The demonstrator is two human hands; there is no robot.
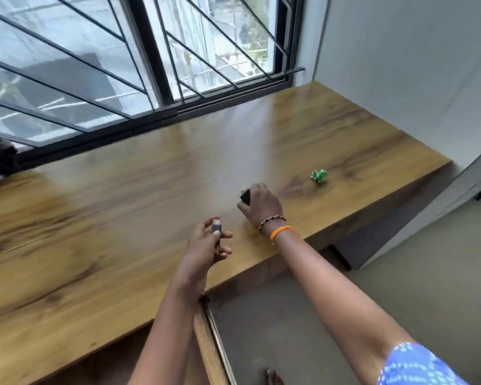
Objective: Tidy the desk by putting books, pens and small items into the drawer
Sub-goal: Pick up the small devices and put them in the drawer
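On the wooden desk (150,218) the right hand (261,204) grips a small black item (245,196), the left hand (206,245) pinches a blue-grey stick (216,228), and a green object (319,176) lies at 2 o'clock from the right hand, apart.

Left hand (206,243) pinching small stick (216,228), right hand (258,202) gripping black item (245,196)

Glossy wood-grain desk (150,190); black metal window bars (147,51).

Bright daylight from the window (139,65) glares across the desk (122,218); motion blur, curved wide-angle edges.
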